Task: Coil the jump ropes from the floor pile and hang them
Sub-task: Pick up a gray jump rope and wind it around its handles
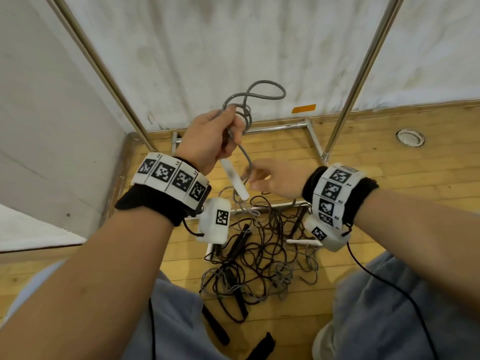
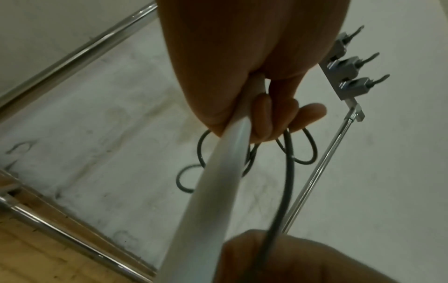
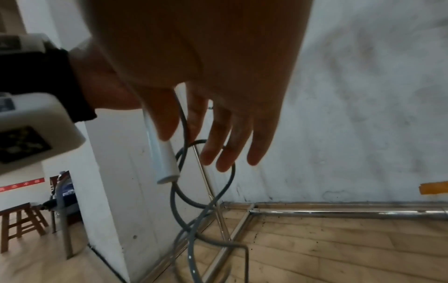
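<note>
Floor: light wooden boards (image 1: 389, 183), with a round metal fitting (image 1: 410, 137) set in them near the wall.
Walls: white and stained; two of them meet in a corner at the left, and one orange strip of tape (image 1: 304, 108) is stuck low on the far wall.
Rack: a chrome frame with two upright poles, one at the left (image 1: 104, 71) and one at the right (image 1: 363, 71), joined by bars on the floor. In the left wrist view three hooks (image 2: 351, 69) stand out near the top of it.
Further room: in the right wrist view one wooden stool (image 3: 21, 224) stands past the wall corner.
Rope in hand: one grey jump rope (image 1: 262, 93) with a white handle (image 1: 233, 179). Some loops rise above the fist and the handle points down from it.
Left hand (image 1: 207, 141): clenched around the white handle and the gathered grey loops.
Right hand (image 1: 275, 181): fingers straight and spread, just beside the hanging grey strand. It grasps nothing.
Floor pile (image 1: 259, 261): dark and grey ropes are tangled on the boards below both hands. I cannot count them. One second white handle (image 1: 304, 242) lies at the right edge of it.
Loose pieces: two black handles (image 1: 215, 326) lie on the boards nearer to the person.
Wrists: two bands with printed black and white squares, one on each wrist.
</note>
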`<state>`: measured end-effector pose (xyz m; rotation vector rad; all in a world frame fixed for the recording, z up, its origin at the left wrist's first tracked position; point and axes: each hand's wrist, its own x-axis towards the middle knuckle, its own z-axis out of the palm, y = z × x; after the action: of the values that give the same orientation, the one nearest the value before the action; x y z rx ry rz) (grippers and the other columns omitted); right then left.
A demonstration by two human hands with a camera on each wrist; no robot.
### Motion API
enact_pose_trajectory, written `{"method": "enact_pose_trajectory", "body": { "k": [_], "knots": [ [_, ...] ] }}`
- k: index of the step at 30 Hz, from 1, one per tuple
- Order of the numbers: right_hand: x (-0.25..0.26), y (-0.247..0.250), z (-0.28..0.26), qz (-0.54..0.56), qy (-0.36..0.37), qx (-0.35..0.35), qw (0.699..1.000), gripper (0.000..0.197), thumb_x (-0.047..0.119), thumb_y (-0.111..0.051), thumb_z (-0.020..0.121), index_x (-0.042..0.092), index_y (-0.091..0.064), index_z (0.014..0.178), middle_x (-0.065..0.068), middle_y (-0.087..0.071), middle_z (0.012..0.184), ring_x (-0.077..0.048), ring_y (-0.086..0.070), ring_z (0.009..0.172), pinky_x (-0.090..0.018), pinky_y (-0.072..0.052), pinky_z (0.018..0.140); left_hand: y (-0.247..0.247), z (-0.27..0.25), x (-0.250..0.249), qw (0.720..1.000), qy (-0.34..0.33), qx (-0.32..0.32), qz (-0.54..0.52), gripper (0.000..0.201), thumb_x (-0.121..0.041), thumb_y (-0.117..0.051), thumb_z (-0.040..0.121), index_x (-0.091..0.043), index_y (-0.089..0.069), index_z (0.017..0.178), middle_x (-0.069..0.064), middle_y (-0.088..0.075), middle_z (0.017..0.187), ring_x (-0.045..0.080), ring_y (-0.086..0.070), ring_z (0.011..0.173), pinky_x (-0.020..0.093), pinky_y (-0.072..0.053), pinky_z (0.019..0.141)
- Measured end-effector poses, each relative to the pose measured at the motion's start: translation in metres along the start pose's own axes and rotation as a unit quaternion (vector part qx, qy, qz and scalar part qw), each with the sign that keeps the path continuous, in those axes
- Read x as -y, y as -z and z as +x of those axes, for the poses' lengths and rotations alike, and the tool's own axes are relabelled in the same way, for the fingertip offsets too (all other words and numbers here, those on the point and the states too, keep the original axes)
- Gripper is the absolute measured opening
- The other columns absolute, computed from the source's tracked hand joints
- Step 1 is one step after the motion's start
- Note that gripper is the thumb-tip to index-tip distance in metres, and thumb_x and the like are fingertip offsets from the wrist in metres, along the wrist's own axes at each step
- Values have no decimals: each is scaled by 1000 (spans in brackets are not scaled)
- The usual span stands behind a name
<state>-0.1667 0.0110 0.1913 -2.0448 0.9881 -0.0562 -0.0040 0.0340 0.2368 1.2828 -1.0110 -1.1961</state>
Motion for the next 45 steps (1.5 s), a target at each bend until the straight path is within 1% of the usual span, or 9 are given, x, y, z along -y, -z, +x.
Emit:
{"method": "enact_pose_trajectory", "body": {
  "k": [8,11,17,21,25,28,35,40,45],
  "knots": [
    [1,11,-3,-39,14,-52,998,11,20,-44,96,11,-51,93,-10,-67,107,-29,-61,99,-45,-46,88,16,-5,-14,997,-22,-37,-60,32,-27,-40,102,-14,-53,76,0,-58,54,13,-36,39,20,-24,38],
    [6,21,-7,-45,25,-50,997,18,17,-46,94,20,-46,77,-4,-71,84,-22,-64,85,-38,-46,77,21,-4,-13,993,-36,-102,-41,31,-28,-42,101,-15,-54,75,-2,-59,58,13,-40,43,20,-26,39],
    [7,35,-6,-16,29,-119,992,22,26,-50,95,13,-64,84,-8,-66,89,-25,-58,85,-43,-42,83,39,7,-8,969,-15,-245,-12,33,-46,-53,91,-16,-61,82,-2,-55,65,11,-46,43,22,-37,43],
    [15,40,-7,217,49,-255,941,20,14,-50,96,12,-57,77,-8,-63,64,-24,-62,67,-46,-51,85,26,6,9,983,117,-111,91,52,-65,-62,78,-13,-63,80,-4,-49,57,9,-37,40,21,-31,42],
    [25,38,-6,124,59,-283,949,23,20,-56,93,17,-58,70,2,-49,52,-4,-45,45,-19,-40,52,-1,3,10,989,130,-18,69,47,-62,-63,78,-16,-67,78,-9,-51,55,6,-34,38,21,-27,37],
    [30,34,-5,56,55,-265,961,32,21,-57,92,20,-49,60,5,-39,51,-5,-35,42,-19,-28,45,-12,5,9,995,101,-8,24,43,-57,-62,83,-15,-65,74,-6,-50,58,8,-31,40,21,-24,38],
    [3,61,-3,280,-117,-248,920,21,14,-62,88,9,-53,70,0,-39,51,-14,-37,41,-22,-33,43,22,24,23,964,122,-227,57,46,-61,-66,76,-16,-57,75,-7,-48,40,14,-42,40,24,-37,48],
    [-1,68,3,380,-143,-269,873,21,12,-59,88,11,-52,69,-2,-41,55,-11,-34,36,-18,-33,40,30,25,24,964,168,-188,-79,42,-49,-57,90,-18,-45,64,-8,-39,41,10,-34,38,21,-31,41],
    [26,39,10,99,-1,-261,960,31,24,-65,84,18,-52,57,3,-50,54,-10,-44,48,-25,-36,51,-4,8,18,988,148,-38,20,38,-54,-62,85,-19,-65,72,-7,-48,55,7,-34,38,19,-27,39]
  ]
}}
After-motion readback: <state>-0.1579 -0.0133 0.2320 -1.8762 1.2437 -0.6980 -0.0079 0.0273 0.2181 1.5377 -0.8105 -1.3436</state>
